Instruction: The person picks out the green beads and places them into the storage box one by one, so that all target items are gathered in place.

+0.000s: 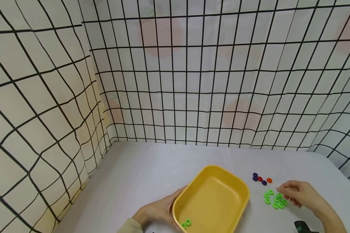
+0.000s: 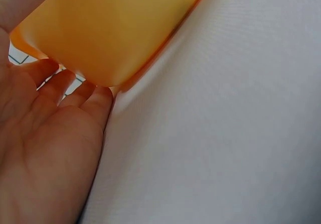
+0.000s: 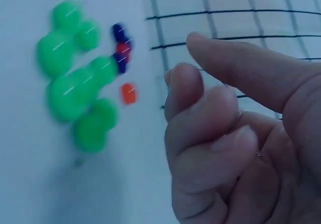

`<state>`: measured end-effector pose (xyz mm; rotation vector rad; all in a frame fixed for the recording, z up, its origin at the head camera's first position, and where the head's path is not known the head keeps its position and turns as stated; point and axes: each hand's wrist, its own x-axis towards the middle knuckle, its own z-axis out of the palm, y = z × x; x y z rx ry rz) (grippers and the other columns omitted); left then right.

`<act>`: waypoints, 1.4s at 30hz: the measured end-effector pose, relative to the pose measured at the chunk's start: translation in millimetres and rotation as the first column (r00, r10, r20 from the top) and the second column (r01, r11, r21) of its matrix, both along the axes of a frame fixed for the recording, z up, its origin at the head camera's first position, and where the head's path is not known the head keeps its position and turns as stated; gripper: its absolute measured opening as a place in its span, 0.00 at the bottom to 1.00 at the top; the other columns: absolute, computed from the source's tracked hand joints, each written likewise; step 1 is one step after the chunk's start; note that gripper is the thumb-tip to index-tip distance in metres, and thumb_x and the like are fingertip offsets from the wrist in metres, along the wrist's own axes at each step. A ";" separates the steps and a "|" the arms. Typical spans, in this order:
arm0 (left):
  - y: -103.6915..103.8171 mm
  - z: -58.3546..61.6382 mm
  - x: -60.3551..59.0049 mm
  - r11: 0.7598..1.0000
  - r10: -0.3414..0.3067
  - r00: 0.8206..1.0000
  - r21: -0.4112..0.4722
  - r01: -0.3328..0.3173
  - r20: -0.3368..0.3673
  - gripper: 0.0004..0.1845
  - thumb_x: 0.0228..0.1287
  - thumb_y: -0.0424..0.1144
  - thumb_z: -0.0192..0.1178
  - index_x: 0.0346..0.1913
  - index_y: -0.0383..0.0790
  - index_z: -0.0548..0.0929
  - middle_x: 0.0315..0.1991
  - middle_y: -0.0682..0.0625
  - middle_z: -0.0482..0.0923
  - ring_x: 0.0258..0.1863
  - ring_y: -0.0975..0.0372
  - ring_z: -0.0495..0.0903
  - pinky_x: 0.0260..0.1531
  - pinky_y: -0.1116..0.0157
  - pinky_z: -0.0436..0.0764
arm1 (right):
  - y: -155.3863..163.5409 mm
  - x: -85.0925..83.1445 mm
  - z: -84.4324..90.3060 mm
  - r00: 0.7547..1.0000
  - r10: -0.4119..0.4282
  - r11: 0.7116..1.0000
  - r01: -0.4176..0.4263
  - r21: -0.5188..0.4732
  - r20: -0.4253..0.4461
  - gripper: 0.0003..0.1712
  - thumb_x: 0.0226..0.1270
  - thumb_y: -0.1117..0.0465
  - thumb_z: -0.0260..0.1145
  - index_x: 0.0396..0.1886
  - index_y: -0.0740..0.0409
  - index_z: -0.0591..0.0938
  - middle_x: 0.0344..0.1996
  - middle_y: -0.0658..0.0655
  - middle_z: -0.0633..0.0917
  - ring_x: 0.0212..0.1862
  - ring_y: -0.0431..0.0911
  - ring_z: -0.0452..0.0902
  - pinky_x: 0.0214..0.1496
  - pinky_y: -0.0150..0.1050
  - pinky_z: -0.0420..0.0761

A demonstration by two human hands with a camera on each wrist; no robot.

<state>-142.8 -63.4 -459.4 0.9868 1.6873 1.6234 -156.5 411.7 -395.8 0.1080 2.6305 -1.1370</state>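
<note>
A yellow plastic tray (image 1: 213, 200) stands at a slant on the white table. My left hand (image 1: 160, 208) holds it at its near left corner, with several fingertips against the tray wall (image 2: 105, 38) in the left wrist view. Two small green rings (image 1: 188, 222) lie inside, near that corner. To the right, my right hand (image 1: 300, 195) hovers beside a cluster of green rings (image 1: 276, 199). Its fingers are loosely bent, the thumb stands apart from them, and nothing shows between them in the right wrist view, where the green pieces (image 3: 75, 93) look blurred.
Behind the green rings lie several dark purple pieces (image 1: 255, 178), a red piece (image 1: 260, 178) and an orange piece (image 1: 269, 180). A dark object (image 1: 301, 226) sits at the near right. White walls with black netting (image 1: 186, 81) enclose the table at the back and sides.
</note>
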 end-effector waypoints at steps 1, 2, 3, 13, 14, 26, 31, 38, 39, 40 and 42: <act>0.3 -0.2 0.0 1.000 -0.003 1.000 0.000 0.003 0.004 0.60 0.39 0.39 0.75 0.72 0.55 0.44 0.71 0.52 0.49 0.66 0.56 0.56 0.62 0.71 0.56 | 3.6 0.0 -4.9 1.000 -0.001 1.000 0.001 -0.002 0.018 0.25 0.63 0.47 0.60 0.41 0.67 0.77 0.19 0.51 0.75 0.19 0.41 0.68 0.20 0.34 0.71; 0.7 -0.5 -0.1 1.000 -0.007 1.000 0.001 0.007 0.008 0.61 0.39 0.39 0.75 0.72 0.55 0.44 0.71 0.52 0.49 0.66 0.56 0.56 0.62 0.71 0.56 | 6.3 0.0 -9.1 1.000 -0.002 1.000 0.002 -0.001 0.031 0.24 0.62 0.47 0.60 0.39 0.67 0.78 0.18 0.51 0.75 0.19 0.41 0.68 0.20 0.34 0.71; 1.1 -0.9 -0.1 1.000 -0.008 1.000 0.001 0.008 0.007 0.61 0.39 0.38 0.75 0.72 0.55 0.43 0.71 0.52 0.49 0.66 0.56 0.56 0.62 0.71 0.56 | 8.7 0.1 -12.7 0.999 0.002 1.000 -0.002 0.000 0.039 0.23 0.62 0.47 0.61 0.38 0.67 0.78 0.17 0.51 0.74 0.18 0.41 0.68 0.20 0.34 0.70; -0.1 -1.5 -1.6 0.999 -0.030 0.999 0.032 0.030 0.013 0.62 0.39 0.39 0.76 0.72 0.56 0.42 0.72 0.52 0.47 0.66 0.54 0.55 0.63 0.68 0.57 | 8.1 3.7 -17.2 0.995 -0.039 0.999 0.037 0.015 0.090 0.21 0.54 0.51 0.68 0.34 0.65 0.76 0.16 0.52 0.76 0.17 0.42 0.71 0.21 0.34 0.74; -0.1 -1.2 -1.7 0.999 -0.029 1.000 0.028 0.029 0.008 0.62 0.39 0.39 0.76 0.72 0.56 0.42 0.72 0.52 0.47 0.66 0.54 0.55 0.63 0.68 0.57 | 8.1 4.3 -17.4 0.995 -0.043 0.999 0.042 0.012 0.094 0.21 0.54 0.51 0.69 0.34 0.65 0.76 0.16 0.52 0.76 0.17 0.42 0.71 0.21 0.34 0.75; 1.7 2.8 -0.6 0.999 -0.035 0.999 0.029 0.035 0.031 0.62 0.39 0.38 0.76 0.72 0.55 0.41 0.72 0.51 0.46 0.66 0.53 0.55 0.64 0.67 0.56 | 18.5 1.5 -28.3 0.995 0.001 0.998 0.005 -0.065 0.100 0.19 0.57 0.52 0.66 0.34 0.66 0.75 0.17 0.53 0.77 0.19 0.43 0.74 0.23 0.36 0.77; 2.6 2.9 0.8 0.998 -0.034 0.999 0.050 0.033 0.031 0.62 0.39 0.38 0.76 0.72 0.54 0.41 0.72 0.50 0.46 0.66 0.52 0.54 0.64 0.67 0.57 | 23.6 1.6 -30.1 0.994 0.050 0.995 -0.041 -0.095 0.092 0.20 0.59 0.52 0.64 0.34 0.67 0.75 0.17 0.53 0.77 0.20 0.43 0.74 0.23 0.36 0.78; 2.8 2.5 1.2 1.000 -0.012 0.999 0.028 0.011 0.033 0.62 0.38 0.37 0.76 0.72 0.55 0.42 0.72 0.52 0.47 0.67 0.53 0.54 0.64 0.69 0.56 | 23.5 0.4 -30.9 0.994 0.008 0.995 0.002 -0.099 0.108 0.20 0.59 0.53 0.65 0.34 0.68 0.76 0.18 0.52 0.78 0.20 0.42 0.74 0.24 0.36 0.78; 2.6 2.5 1.2 1.000 -0.005 1.000 0.023 0.005 0.028 0.62 0.37 0.36 0.76 0.72 0.55 0.43 0.72 0.52 0.48 0.67 0.53 0.54 0.63 0.70 0.56 | 23.9 -0.5 -31.6 0.994 0.005 0.995 0.006 -0.103 0.108 0.20 0.58 0.53 0.65 0.34 0.67 0.76 0.18 0.52 0.78 0.21 0.42 0.74 0.24 0.36 0.78; 2.1 2.7 1.3 1.000 0.004 1.000 0.008 -0.004 0.028 0.63 0.37 0.35 0.76 0.72 0.56 0.43 0.72 0.53 0.48 0.66 0.54 0.55 0.63 0.70 0.55 | 24.5 -1.4 -32.7 0.994 -0.005 0.994 0.016 -0.107 0.109 0.20 0.58 0.53 0.66 0.34 0.67 0.76 0.19 0.53 0.78 0.21 0.43 0.74 0.24 0.36 0.78; 1.8 3.3 1.6 1.000 0.014 1.000 -0.006 -0.013 0.026 0.63 0.36 0.33 0.76 0.72 0.57 0.44 0.71 0.53 0.49 0.66 0.54 0.55 0.64 0.70 0.54 | 26.1 -2.9 -35.5 0.993 -0.012 0.993 0.026 -0.118 0.114 0.19 0.58 0.53 0.66 0.34 0.67 0.76 0.19 0.53 0.78 0.21 0.43 0.75 0.24 0.36 0.79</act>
